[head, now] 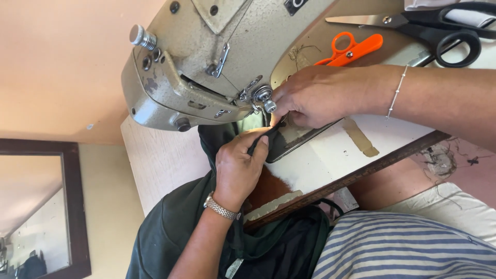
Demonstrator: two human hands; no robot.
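Head view, items listed from nearest to farthest as I see them.

1. Striped shirt (403,248), blue and white, at the bottom of the frame, closest to me.
2. Dark green fabric (175,222), bunched in the lap and hanging off the near edge of the table (160,165); one part runs up onto the table toward the machine's needle area.
3. Left hand (238,168), with a metal watch (221,207) at the wrist. Grip: pinched on a narrow dark fold of the green fabric, thumb and forefinger closed over it just in front of the needle.
4. Wooden strip (361,173) along the table's near edge, with a worn, peeling patch beside it.
5. Right hand (315,95), with a thin bead bracelet (397,92) at the wrist. Grip: fingers curled down onto the fabric at the needle, pressing or pinching it; I cannot tell how much cloth they enclose, since the fingertips are hidden behind the machine's presser parts.
6. Sewing machine (206,57), beige metal, chipped paint, its head standing over the fabric between both hands.
7. Orange snips (351,49), lying on the machine bed beyond the right hand.
8. Black-handled scissors (429,26), blades shut, toward the table's far edge.
9. Dark-framed mirror (41,206), off the table to the left, against the wall.
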